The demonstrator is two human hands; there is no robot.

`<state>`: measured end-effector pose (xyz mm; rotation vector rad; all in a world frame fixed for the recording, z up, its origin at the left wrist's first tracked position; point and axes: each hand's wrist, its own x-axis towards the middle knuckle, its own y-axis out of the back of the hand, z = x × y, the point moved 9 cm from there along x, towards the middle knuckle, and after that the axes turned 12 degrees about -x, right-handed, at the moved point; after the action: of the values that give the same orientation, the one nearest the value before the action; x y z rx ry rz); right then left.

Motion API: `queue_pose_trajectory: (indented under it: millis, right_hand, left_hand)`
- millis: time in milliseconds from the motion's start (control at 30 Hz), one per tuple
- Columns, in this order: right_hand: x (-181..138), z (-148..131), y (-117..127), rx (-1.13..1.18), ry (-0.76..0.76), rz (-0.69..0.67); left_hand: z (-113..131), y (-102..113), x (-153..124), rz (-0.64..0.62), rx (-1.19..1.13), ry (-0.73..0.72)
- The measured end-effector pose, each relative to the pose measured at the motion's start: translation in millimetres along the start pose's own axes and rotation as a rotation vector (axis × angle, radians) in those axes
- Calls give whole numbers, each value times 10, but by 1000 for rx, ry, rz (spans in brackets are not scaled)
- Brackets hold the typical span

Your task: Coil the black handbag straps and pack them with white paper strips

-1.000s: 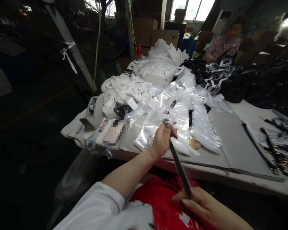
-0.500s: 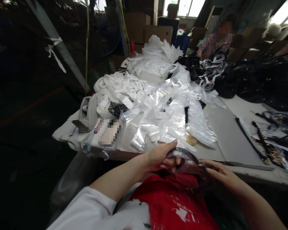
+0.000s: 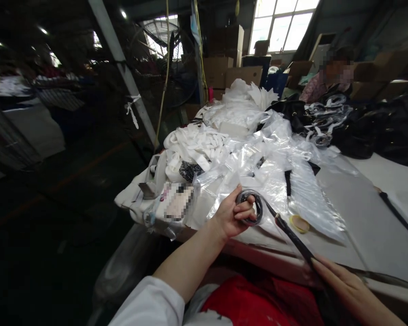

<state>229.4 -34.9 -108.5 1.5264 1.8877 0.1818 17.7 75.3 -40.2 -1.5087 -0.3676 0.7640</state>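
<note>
My left hand (image 3: 235,213) is closed around a small coil of black strap (image 3: 259,212), with its fingers through the loop. Clear plastic seems to cover the strap. From the coil a straight length of the strap (image 3: 297,243) slants down to my right hand (image 3: 340,278), whose fingers are closed on it near the table's front edge. A shiny bit of metal shows partway along that length. Just beyond the strap, a yellow-rimmed roll of tape (image 3: 299,223) lies on the table. The strap's lower end is dark and hard to make out.
Clear plastic bags (image 3: 275,154) cover the middle of the table (image 3: 370,213), with white strips (image 3: 193,145) piled to their left. A grey tape dispenser (image 3: 153,185) stands at the left corner. Black bags (image 3: 387,129) lie at the right; a person (image 3: 314,88) is behind them.
The strap was bunched between my hands close to my apron. Now my left hand holds a tight coil, my right hand has drawn away, and the view has turned left and upward.
</note>
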Motion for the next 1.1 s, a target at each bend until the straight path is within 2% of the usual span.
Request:
queue_pose_trajectory:
  millis: [100,167,233,333,400,433,500,600,700,833,933,1033,1100]
  right_hand:
    - [27,7,-46,57,-56,22]
    - [32,-134,-97,14,12,-4]
    - [20,-347,-256,-49,108,-136]
    - [-85,-615,-665,43,138,-509]
    - [-228,-794,-898,203,130,-761]
    - [-283,-883,-949,286,131,-831]
    - [-319,-1016,-921,427,139,-849]
    - [-223,-1023,-651,554,91,-660]
    - [-109,-879,-352,603,15,-459]
    - [-65,-698,-244,498,-29,-481]
    - [-9,-570,-123,260,-21,-426]
    - [57,-534,20,10,35,-344]
    - [82,-580,44,-135,130,-339]
  left_hand:
    - [43,-32,-18,-4,9,-42]
    - [84,-91,-15,-37,18,-87]
    - [112,-156,29,-73,38,-142]
    - [149,-202,156,-93,154,-319]
    - [208,-202,176,-70,397,-573]
    - [201,-211,159,-56,587,-694]
    - [67,-216,128,-31,1035,-833]
    - [-276,-76,133,-50,1580,-761]
    - [-548,39,72,-171,1893,-667]
    - [-720,111,39,-279,2190,-525]
    - [-756,173,47,-339,2217,-359]
    - [-795,232,25,-414,2030,-159]
    - [-834,284,-5,-432,1853,7]
